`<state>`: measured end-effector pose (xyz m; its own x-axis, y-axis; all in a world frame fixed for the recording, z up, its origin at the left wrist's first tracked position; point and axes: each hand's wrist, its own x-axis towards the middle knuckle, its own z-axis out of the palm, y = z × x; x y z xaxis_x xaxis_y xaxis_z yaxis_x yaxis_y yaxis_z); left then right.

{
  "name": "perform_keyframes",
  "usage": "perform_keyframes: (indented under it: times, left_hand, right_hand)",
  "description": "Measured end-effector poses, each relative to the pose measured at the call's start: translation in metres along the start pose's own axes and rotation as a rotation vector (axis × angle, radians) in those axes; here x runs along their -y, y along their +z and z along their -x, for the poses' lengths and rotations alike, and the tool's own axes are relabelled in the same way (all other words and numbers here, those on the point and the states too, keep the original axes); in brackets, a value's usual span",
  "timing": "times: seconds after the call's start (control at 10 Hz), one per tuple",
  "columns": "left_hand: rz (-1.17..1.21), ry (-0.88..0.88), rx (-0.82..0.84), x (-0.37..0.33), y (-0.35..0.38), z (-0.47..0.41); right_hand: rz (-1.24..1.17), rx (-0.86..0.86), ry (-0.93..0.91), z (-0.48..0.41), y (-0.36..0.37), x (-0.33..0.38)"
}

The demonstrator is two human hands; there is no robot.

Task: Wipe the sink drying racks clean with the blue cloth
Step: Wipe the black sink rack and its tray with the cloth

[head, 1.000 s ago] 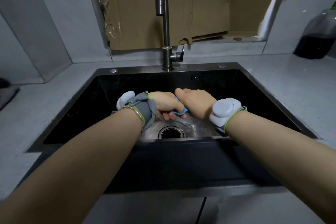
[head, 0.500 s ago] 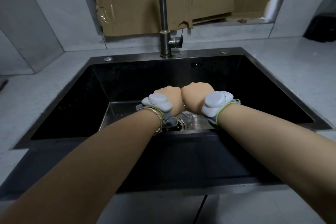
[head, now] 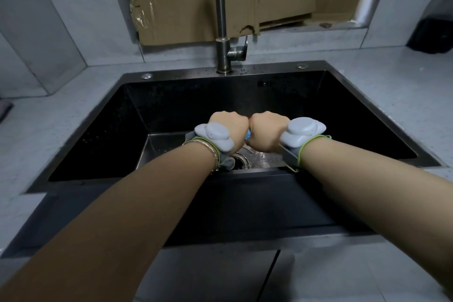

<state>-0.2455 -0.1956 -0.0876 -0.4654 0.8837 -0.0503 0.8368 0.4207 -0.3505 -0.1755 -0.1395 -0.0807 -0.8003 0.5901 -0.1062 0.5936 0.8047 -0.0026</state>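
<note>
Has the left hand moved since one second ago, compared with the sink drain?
Yes. The left hand twisted knuckles-up round the blue cloth, yet stays just above the round metal drain.

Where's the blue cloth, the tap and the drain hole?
blue cloth [head: 248, 135]: head view, the small bit that shows.
tap [head: 221, 17]: head view, its upright pipe.
drain [head: 242, 162]: head view, its metal rim.

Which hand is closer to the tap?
Left. The left hand is straight in front of the tap, over the sink; the right hand is next to it, off to the tap's right. Both grip the blue cloth.
</note>
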Motion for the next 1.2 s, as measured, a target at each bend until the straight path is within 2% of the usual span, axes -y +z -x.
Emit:
perform_keyframes:
  times: [0.1,0.2,0.4,0.5,0.7,0.8,0.9,1.0,1.1,1.2]
  left_hand:
    - [0.285,-0.054,-0.056,0.014,0.001,0.019]
    - [0.536,-0.311,-0.129,0.055,0.0,0.063]
    - [0.408,-0.748,-0.008,0.121,0.032,0.147]
    - [0.416,-0.917,0.061,0.131,0.041,0.19]
    - [0.61,-0.847,0.142,0.139,0.041,0.248]
    - [0.902,-0.973,-0.062,0.133,0.036,0.265]
    - [0.916,-1.01,-0.163,0.136,0.031,0.274]
    - [0.99,-0.968,-0.346,0.136,0.01,0.275]
    - [1.054,-0.806,-0.518,0.125,-0.018,0.279]
    - [1.125,-0.633,-0.667,0.111,-0.053,0.275]
  right_hand:
    - [-0.159,-0.03,-0.025,0.016,-0.008,-0.017]
    - [-0.365,-0.06,-0.059,0.049,-0.024,-0.02]
    - [-0.379,-0.131,-0.13,0.083,-0.008,0.009]
    - [-0.252,-0.072,-0.164,0.1,0.002,0.045]
    - [-0.215,-0.134,-0.114,0.126,0.014,0.068]
    - [-0.213,-0.155,-0.096,0.141,0.012,0.064]
    - [-0.215,-0.202,-0.067,0.156,0.005,0.058]
    - [-0.32,-0.339,-0.018,0.167,-0.012,0.057]
    - [-0.431,-0.472,-0.007,0.187,-0.041,0.06]
    - [-0.613,-0.569,-0.102,0.206,-0.072,0.064]
